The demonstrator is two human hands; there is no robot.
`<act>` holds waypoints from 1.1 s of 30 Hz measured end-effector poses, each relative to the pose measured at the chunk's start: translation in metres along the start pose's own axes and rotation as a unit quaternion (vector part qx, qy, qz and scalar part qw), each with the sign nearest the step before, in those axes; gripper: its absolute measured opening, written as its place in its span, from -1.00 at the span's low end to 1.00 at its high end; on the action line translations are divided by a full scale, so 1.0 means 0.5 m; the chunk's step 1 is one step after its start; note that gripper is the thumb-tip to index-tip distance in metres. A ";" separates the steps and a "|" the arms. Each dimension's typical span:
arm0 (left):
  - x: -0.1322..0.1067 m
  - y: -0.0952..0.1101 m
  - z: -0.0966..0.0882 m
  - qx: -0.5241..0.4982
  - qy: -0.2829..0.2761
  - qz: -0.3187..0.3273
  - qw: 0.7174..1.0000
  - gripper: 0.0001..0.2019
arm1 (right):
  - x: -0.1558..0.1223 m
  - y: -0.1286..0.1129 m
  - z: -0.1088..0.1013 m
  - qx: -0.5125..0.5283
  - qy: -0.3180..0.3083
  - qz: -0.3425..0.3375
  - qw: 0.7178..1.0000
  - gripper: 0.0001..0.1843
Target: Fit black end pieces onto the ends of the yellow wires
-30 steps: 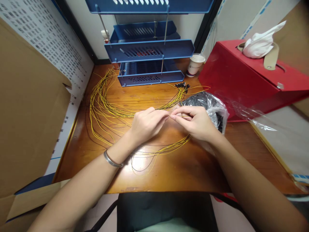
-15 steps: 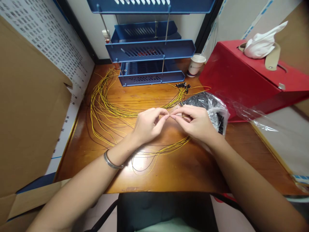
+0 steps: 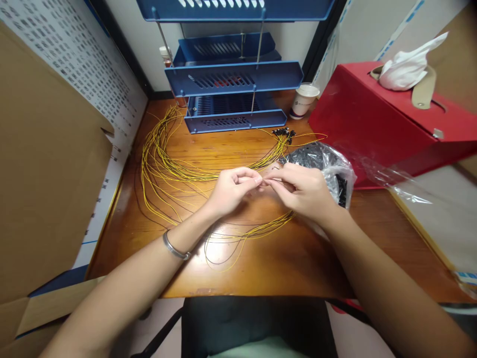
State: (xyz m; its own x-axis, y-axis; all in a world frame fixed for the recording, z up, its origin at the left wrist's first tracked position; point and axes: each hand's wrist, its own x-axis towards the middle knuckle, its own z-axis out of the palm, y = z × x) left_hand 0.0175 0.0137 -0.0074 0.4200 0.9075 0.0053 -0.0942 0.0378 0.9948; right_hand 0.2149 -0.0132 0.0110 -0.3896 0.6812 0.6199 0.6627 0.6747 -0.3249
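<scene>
My left hand (image 3: 235, 189) and my right hand (image 3: 306, 188) meet fingertip to fingertip above the middle of the table. In my right hand's pinch a thin dark wire (image 3: 278, 181) shows between thumb and fingers. The left thumb and forefinger are pressed together, and what lies between them is too small to tell. Behind the hands runs a bundle of yellow and dark wires (image 3: 175, 171), looping to the left, with small black connectors (image 3: 284, 133) at its right end. Nearer to me, more yellow and dark wires (image 3: 257, 231) curve out from beneath my right hand.
A clear plastic bag (image 3: 337, 166) with black pieces lies just beyond my right hand. At the back stand a blue tiered rack (image 3: 233, 79), a paper cup (image 3: 303, 102) and a red tissue box (image 3: 372, 119). Cardboard (image 3: 48, 164) borders the wooden table (image 3: 290, 263) on the left.
The fingers of both hands have shifted slightly at the meeting point, and the right forefinger is more bent. The wires on the table lie as before.
</scene>
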 end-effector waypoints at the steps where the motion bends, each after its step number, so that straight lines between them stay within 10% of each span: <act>1: 0.001 0.000 0.000 -0.011 0.000 -0.011 1.000 -0.74 | 0.000 0.001 0.000 -0.003 -0.003 -0.004 1.000 -0.80; 24: 0.009 0.010 -0.003 -0.176 -0.042 -0.170 0.969 -0.75 | 0.002 0.002 -0.005 -0.017 -0.027 -0.043 0.999 -0.83; 33: 0.002 -0.008 0.001 0.062 0.011 0.034 0.997 -0.67 | 0.007 -0.003 -0.001 0.062 -0.045 0.082 0.994 -0.86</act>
State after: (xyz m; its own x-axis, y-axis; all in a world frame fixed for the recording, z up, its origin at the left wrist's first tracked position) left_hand 0.0190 0.0142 -0.0114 0.3972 0.9149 0.0723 -0.0096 -0.0746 0.9972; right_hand 0.2130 -0.0119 0.0142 -0.3419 0.8042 0.4861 0.6407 0.5779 -0.5055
